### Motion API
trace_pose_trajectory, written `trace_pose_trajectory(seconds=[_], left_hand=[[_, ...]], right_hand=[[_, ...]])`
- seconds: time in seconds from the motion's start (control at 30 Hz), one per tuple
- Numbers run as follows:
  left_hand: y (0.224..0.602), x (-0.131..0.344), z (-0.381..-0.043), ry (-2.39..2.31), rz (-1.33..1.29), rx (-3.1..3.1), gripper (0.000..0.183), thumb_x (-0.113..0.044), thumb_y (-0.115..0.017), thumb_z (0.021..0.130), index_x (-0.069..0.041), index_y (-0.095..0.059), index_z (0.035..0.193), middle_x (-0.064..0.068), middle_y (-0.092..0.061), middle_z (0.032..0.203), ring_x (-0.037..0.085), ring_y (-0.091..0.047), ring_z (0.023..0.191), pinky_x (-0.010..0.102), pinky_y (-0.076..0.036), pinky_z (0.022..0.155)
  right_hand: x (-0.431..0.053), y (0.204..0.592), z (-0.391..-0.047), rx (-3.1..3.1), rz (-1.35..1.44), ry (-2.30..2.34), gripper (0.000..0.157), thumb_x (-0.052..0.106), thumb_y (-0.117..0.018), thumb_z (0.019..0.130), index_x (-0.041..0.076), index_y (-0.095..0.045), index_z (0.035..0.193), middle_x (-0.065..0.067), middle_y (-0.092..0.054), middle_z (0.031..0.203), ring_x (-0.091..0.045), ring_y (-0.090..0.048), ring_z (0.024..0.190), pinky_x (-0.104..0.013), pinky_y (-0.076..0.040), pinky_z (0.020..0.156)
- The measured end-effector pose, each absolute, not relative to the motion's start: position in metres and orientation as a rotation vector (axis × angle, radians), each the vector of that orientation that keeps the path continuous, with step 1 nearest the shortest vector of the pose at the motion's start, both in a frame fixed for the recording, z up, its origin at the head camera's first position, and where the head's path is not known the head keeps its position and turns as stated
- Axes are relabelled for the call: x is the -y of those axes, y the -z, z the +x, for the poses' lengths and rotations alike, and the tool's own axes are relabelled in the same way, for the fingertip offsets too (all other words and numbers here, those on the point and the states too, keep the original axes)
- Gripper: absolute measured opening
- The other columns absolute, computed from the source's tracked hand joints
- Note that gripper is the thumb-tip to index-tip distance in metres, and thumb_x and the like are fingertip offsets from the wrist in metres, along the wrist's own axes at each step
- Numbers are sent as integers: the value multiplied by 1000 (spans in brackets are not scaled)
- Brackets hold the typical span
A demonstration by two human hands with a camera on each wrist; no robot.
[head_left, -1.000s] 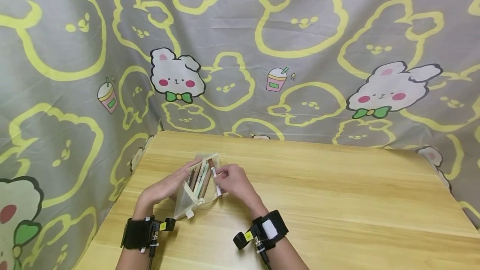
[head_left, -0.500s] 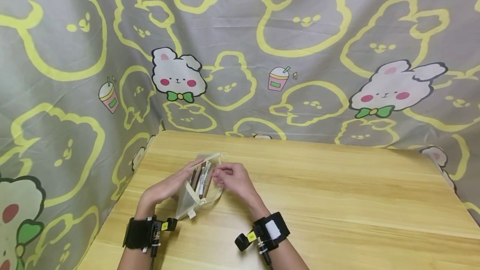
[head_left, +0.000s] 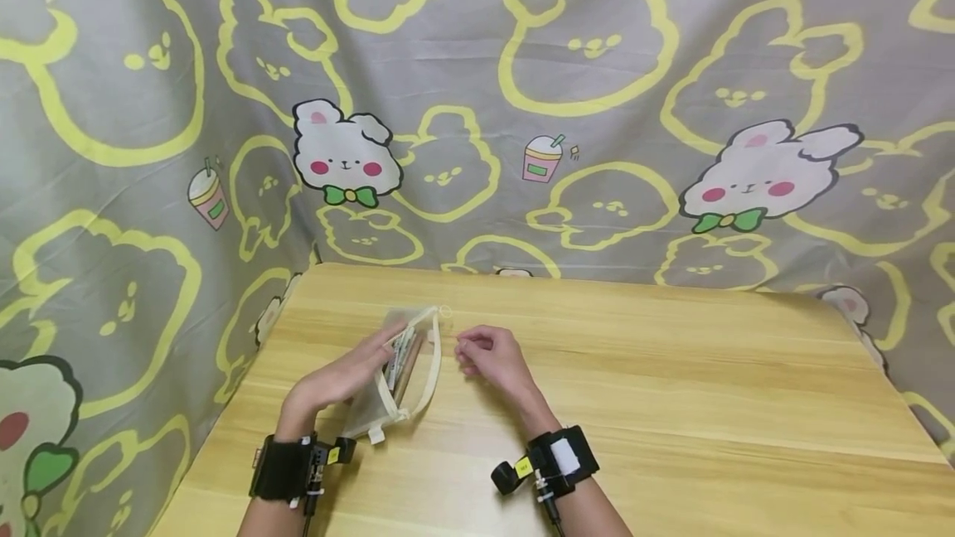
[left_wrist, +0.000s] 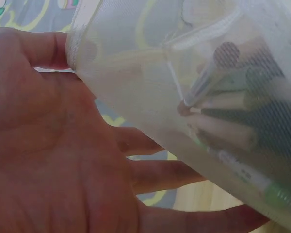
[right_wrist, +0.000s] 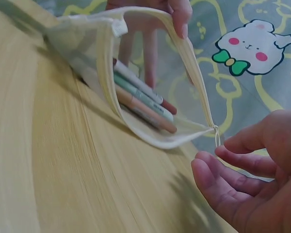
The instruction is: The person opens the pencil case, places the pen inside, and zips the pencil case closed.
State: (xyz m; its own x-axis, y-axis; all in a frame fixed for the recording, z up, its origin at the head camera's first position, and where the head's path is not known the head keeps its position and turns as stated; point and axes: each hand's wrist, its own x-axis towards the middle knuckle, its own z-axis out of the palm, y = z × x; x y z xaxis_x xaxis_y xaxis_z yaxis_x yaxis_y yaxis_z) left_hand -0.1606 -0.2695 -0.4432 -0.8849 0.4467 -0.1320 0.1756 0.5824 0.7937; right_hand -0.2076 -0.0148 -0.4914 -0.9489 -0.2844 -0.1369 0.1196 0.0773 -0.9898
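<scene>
A sheer cream zip pencil pouch (head_left: 366,414) lies at the left of the table, its mouth gaping to the right. Several pens show inside, among them a mint-green pen (right_wrist: 143,97) and a tan pen (right_wrist: 145,110). My left hand (head_left: 351,371) holds the pouch by its far side, thumb over the zipper edge and fingers stretched along the outside of the mesh. Just right of the mouth, my right hand (head_left: 496,359) holds nothing, its fingers loosely bent. Its fingertips are right at the small zipper-pull loop (right_wrist: 218,137) in the right wrist view.
The wooden table (head_left: 671,379) extends far to the right of both hands. A grey patterned curtain (head_left: 477,147) hangs along its back and left edges. Black camera straps (head_left: 283,468) sit on both wrists.
A second ago my right hand pinched a white pen at the pouch's mouth; it then let go of it inside. The hand has since drawn away to the right. My left hand keeps its hold.
</scene>
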Motion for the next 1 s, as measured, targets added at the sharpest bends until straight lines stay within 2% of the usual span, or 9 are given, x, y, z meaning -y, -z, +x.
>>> trace_pose_trajectory(seconds=[0.2, 0.4, 0.5, 0.67, 0.77, 0.83, 1.0], left_hand=[[442, 258, -158, -1006, 444, -2533, 60, -32, -26, 114, -9, -6, 166, 22, 7, 169, 52, 9, 151, 79, -3, 112], [442, 257, -155, -1005, 434, -2533, 62, -36, -25, 114, -9, -6, 166, 22, 6, 169, 50, 9, 152, 79, -4, 113], [439, 261, -155, -1027, 463, -2526, 61, -36, -23, 114, -7, -7, 165, 22, 5, 169, 50, 7, 152, 75, -3, 115], [424, 277, -164, -1058, 467, -2557, 62, -38, -21, 114, -2, -14, 164, 26, -10, 167, 50, -9, 152, 67, -8, 120], [413, 289, -174, -1026, 472, -2637, 62, -39, -25, 114, 2, -23, 161, 30, -24, 163, 52, -20, 149, 66, -16, 119], [411, 296, -181, -1004, 499, -2691, 61, -39, -28, 114, 0, -29, 160, 29, -30, 161, 52, -26, 147, 66, -20, 119], [418, 306, -202, -1021, 642, -2746, 51, -31, -38, 113, -1, -43, 154, 27, -47, 152, 49, -47, 135, 66, -37, 111]], right_hand=[[7, 491, -211, -2197, -161, 1891, 21, 3, -61, 99, -10, -69, 115, -24, -71, 95, -35, -72, 82, -38, -63, 72], [5, 492, -217, -2267, -222, 1866, 22, 2, -61, 96, -10, -69, 113, -22, -72, 91, -34, -71, 79, -34, -60, 67], [7, 494, -221, -2349, -245, 1844, 21, 4, -63, 96, -7, -71, 112, -16, -72, 90, -29, -70, 79, -29, -57, 67], [5, 494, -226, -2515, -237, 1821, 17, 5, -67, 95, -2, -74, 109, -9, -73, 98, -21, -70, 85, -31, -58, 75], [6, 494, -231, -2561, -225, 1826, 17, 3, -68, 94, -2, -73, 110, -10, -73, 102, -23, -70, 90, -36, -60, 81], [8, 494, -233, -2556, -234, 1830, 18, 3, -68, 95, -1, -73, 111, -10, -73, 104, -24, -70, 93, -36, -59, 84], [17, 493, -235, -2527, -287, 1789, 13, 5, -70, 95, -1, -75, 107, -9, -74, 103, -22, -70, 92, -32, -59, 80]])
